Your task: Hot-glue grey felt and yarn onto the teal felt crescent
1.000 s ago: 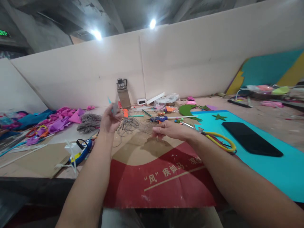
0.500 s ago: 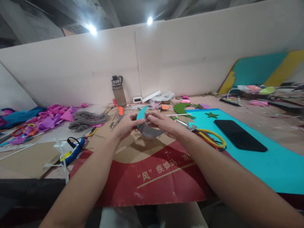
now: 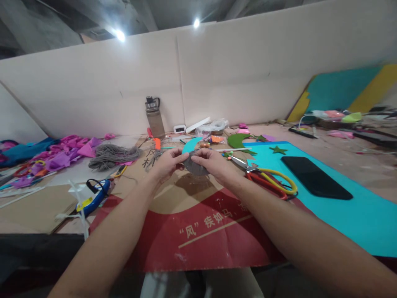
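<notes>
A second ago the two hands are apart, the left one raised and the right one low over the table. Now they meet in front of the person, both on one crescent-shaped piece (image 3: 194, 165) of turquoise foam, its lower part wrapped in grey cord and its bare blue tip pointing up and away. The left hand (image 3: 167, 163) pinches the crescent's left end between thumb and fingers. The right hand (image 3: 215, 163) pinches the right side, thumb on top. Compared with half a second ago the piece sits a little more upright, and less of the grey part shows between the hands. To my eye the work is now close handling of the wrapped part, with the piece steadied from both ends just above the table.

Under the hands lies a flat brown cardboard sheet (image 3: 198, 203) with a red band and white characters. Just right of the right hand are scissors with yellow and red handles (image 3: 269, 180), overlapping the edge of a turquoise foam sheet (image 3: 356, 207) that carries a black phone (image 3: 316, 178) and a small green felt star (image 3: 278, 150). To the left are a loose bundle of grey yarn (image 3: 113, 154) and a heap of pink and purple felt scraps (image 3: 66, 152). A clear water bottle with a dark lid (image 3: 154, 119) stands at the back against pale partition boards (image 3: 248, 74). Teal and yellow panels (image 3: 341, 87) lean at the far right, under bright ceiling lamps (image 3: 120, 36).
</notes>
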Action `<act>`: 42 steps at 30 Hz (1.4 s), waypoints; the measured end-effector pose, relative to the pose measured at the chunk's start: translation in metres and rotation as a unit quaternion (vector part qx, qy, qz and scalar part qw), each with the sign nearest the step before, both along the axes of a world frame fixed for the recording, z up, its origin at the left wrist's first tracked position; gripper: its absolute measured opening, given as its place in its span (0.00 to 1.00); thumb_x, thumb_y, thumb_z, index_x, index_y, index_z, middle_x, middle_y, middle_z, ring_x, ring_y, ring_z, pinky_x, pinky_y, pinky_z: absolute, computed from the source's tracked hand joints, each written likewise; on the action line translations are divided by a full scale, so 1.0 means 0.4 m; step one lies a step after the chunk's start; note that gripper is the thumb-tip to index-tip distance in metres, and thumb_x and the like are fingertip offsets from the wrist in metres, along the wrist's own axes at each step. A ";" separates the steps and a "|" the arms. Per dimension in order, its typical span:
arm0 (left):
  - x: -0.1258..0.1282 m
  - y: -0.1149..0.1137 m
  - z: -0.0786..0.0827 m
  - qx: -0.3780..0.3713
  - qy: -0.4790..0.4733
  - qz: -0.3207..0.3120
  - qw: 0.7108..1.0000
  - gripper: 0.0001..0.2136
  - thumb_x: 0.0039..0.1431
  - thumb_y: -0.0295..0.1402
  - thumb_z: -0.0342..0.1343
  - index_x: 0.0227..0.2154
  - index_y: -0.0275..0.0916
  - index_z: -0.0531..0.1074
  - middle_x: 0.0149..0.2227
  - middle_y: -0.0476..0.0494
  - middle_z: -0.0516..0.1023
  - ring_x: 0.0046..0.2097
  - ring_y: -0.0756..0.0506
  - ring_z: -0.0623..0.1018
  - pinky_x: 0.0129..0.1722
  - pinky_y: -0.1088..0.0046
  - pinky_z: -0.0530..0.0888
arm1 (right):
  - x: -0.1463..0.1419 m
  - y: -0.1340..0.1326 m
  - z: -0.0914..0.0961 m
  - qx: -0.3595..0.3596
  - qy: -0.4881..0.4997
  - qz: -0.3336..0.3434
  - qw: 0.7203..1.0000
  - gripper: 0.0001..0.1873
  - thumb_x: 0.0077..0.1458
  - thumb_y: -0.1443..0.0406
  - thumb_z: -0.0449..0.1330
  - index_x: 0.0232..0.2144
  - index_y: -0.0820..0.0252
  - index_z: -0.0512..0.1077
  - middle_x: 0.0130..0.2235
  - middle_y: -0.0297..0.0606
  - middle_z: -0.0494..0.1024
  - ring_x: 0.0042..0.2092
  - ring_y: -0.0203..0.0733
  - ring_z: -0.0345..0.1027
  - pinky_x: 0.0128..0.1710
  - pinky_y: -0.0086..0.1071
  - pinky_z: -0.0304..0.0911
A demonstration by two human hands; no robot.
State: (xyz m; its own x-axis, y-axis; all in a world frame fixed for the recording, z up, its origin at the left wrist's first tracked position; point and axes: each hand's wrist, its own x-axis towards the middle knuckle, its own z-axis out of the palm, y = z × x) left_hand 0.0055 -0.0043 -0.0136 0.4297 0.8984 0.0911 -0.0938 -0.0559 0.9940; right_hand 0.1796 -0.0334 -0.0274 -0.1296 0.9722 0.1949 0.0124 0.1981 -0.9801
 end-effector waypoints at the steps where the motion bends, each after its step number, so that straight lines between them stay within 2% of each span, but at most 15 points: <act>1: -0.001 0.000 0.001 0.000 0.008 0.007 1.000 0.16 0.42 0.41 0.69 0.29 0.35 0.73 0.27 0.50 0.71 0.25 0.55 0.68 0.23 0.79 0.63 | 0.000 0.001 -0.001 0.005 -0.006 0.007 1.000 0.17 0.46 0.53 0.62 0.25 0.61 0.68 0.25 0.29 0.67 0.26 0.31 0.57 0.28 0.28 0.52; 6: -0.002 -0.010 0.017 -0.004 0.020 0.011 1.000 0.14 0.42 0.39 0.69 0.27 0.35 0.74 0.25 0.51 0.71 0.24 0.55 0.67 0.23 0.79 0.62 | 0.006 0.012 -0.008 0.041 -0.017 0.019 0.999 0.19 0.50 0.51 0.60 0.22 0.60 0.65 0.23 0.27 0.62 0.26 0.31 0.55 0.29 0.28 0.51; 12: -0.005 -0.020 0.025 -0.032 0.049 -0.063 0.996 0.16 0.43 0.38 0.68 0.33 0.35 0.75 0.30 0.47 0.75 0.26 0.55 0.69 0.20 0.80 0.63 | 0.013 0.010 0.004 0.026 0.003 0.023 0.999 0.18 0.50 0.52 0.60 0.22 0.60 0.65 0.22 0.28 0.65 0.24 0.29 0.55 0.26 0.28 0.51; 16: -0.010 -0.019 0.024 -0.040 0.018 -0.069 0.997 0.16 0.42 0.36 0.70 0.33 0.34 0.75 0.33 0.45 0.76 0.31 0.51 0.75 0.30 0.74 0.75 | 0.021 0.015 0.004 0.035 -0.026 0.019 0.999 0.19 0.51 0.51 0.59 0.25 0.61 0.69 0.25 0.29 0.68 0.23 0.29 0.56 0.25 0.28 0.53; 18: -0.011 -0.019 0.024 -0.035 0.013 -0.068 0.997 0.16 0.43 0.36 0.69 0.34 0.34 0.75 0.34 0.44 0.76 0.34 0.49 0.76 0.35 0.70 0.77 | 0.025 0.019 0.000 0.042 -0.037 0.011 0.998 0.18 0.50 0.50 0.60 0.27 0.60 0.71 0.27 0.30 0.69 0.23 0.29 0.57 0.25 0.28 0.54; 21: -0.011 -0.021 0.025 -0.027 0.030 -0.064 0.997 0.15 0.44 0.36 0.68 0.34 0.34 0.75 0.33 0.44 0.76 0.34 0.48 0.77 0.34 0.70 0.77 | 0.027 0.020 -0.002 0.042 -0.051 0.010 0.998 0.19 0.49 0.50 0.61 0.26 0.60 0.70 0.26 0.29 0.67 0.23 0.29 0.54 0.23 0.28 0.52; 28: -0.030 0.003 0.034 -0.003 0.006 0.036 0.999 0.15 0.41 0.35 0.69 0.31 0.32 0.76 0.32 0.44 0.77 0.32 0.50 0.76 0.30 0.73 0.78 | 0.030 0.004 0.020 -0.004 -0.080 -0.002 0.997 0.16 0.55 0.53 0.56 0.30 0.60 0.71 0.22 0.26 0.59 0.21 0.28 0.48 0.19 0.25 0.45; 32: -0.069 0.031 0.047 0.078 0.031 0.122 0.989 0.13 0.41 0.34 0.68 0.28 0.34 0.74 0.30 0.46 0.76 0.31 0.49 0.76 0.29 0.73 0.77 | 0.035 0.002 0.023 -0.018 -0.171 0.033 0.985 0.16 0.56 0.55 0.54 0.31 0.60 0.75 0.23 0.29 0.62 0.21 0.28 0.50 0.19 0.25 0.47; 36: -0.114 0.067 0.051 0.176 0.050 0.201 0.962 0.10 0.44 0.32 0.66 0.29 0.35 0.73 0.28 0.47 0.77 0.30 0.49 0.76 0.29 0.72 0.77 | 0.046 -0.008 0.034 -0.005 -0.279 0.055 0.959 0.16 0.56 0.55 0.54 0.32 0.58 0.78 0.25 0.31 0.69 0.21 0.28 0.54 0.19 0.25 0.49; 39: -0.135 0.093 0.041 0.226 0.062 0.244 0.941 0.08 0.46 0.30 0.64 0.29 0.35 0.74 0.28 0.48 0.77 0.30 0.49 0.76 0.31 0.71 0.78 | 0.062 -0.028 0.057 -0.047 -0.340 0.156 0.926 0.17 0.54 0.54 0.56 0.33 0.58 0.79 0.28 0.35 0.75 0.24 0.31 0.62 0.22 0.26 0.56; 41: -0.138 0.099 0.035 0.232 0.057 0.250 0.938 0.07 0.46 0.31 0.64 0.27 0.35 0.73 0.27 0.48 0.77 0.30 0.49 0.76 0.32 0.70 0.79 | 0.077 -0.039 0.073 -0.065 -0.355 0.243 0.900 0.19 0.53 0.51 0.58 0.32 0.59 0.80 0.29 0.38 0.78 0.27 0.35 0.68 0.28 0.28 0.61; 42: -0.136 0.098 0.035 0.224 0.040 0.247 0.942 0.07 0.46 0.31 0.65 0.26 0.35 0.73 0.26 0.48 0.76 0.29 0.50 0.76 0.33 0.70 0.79 | 0.084 -0.039 0.078 -0.057 -0.359 0.256 0.896 0.21 0.53 0.49 0.58 0.32 0.59 0.80 0.29 0.38 0.79 0.29 0.37 0.69 0.30 0.28 0.63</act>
State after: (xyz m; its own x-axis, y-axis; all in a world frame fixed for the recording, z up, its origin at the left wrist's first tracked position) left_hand -0.0488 0.0347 0.0003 -0.0084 0.8692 0.4944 0.1280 -0.4894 0.8626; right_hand 0.2132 -0.0491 0.0040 -0.6166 0.7579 -0.2132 0.5829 0.2574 -0.7707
